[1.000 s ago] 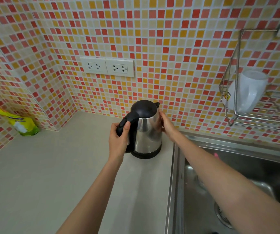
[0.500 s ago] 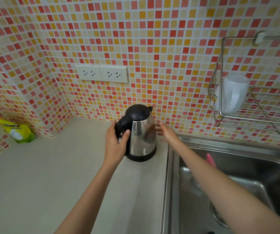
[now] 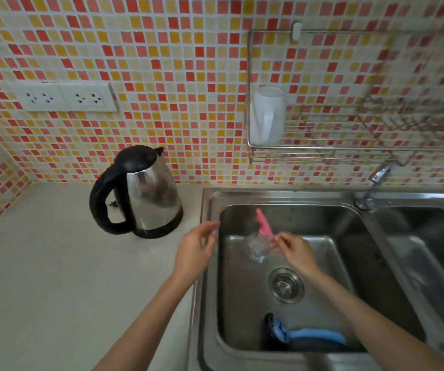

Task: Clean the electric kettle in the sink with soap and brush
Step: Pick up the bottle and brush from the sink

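The steel electric kettle [image 3: 152,195], with a black lid and handle, stands upright on the counter just left of the sink [image 3: 282,195]. My left hand [image 3: 195,246] hovers open over the sink's left rim, holding nothing. My right hand [image 3: 297,251] is inside the basin, its fingertips at the pink top of a clear soap bottle [image 3: 257,249] standing there; motion blur hides whether it grips. A blue-handled brush [image 3: 313,336] with black bristles lies at the basin's near edge, partly hidden by my right forearm.
A drain [image 3: 286,285] sits mid-basin. The faucet [image 3: 376,180] stands between this basin and a second one [image 3: 435,253] on the right. A wire wall rack [image 3: 322,151] holds a white mug [image 3: 267,116]. Wall sockets [image 3: 64,97] are mounted above the beige counter [image 3: 55,277].
Both hands have let go of the kettle and moved right and down to the sink. The kettle stays on the counter. My view has swung right over the basin.
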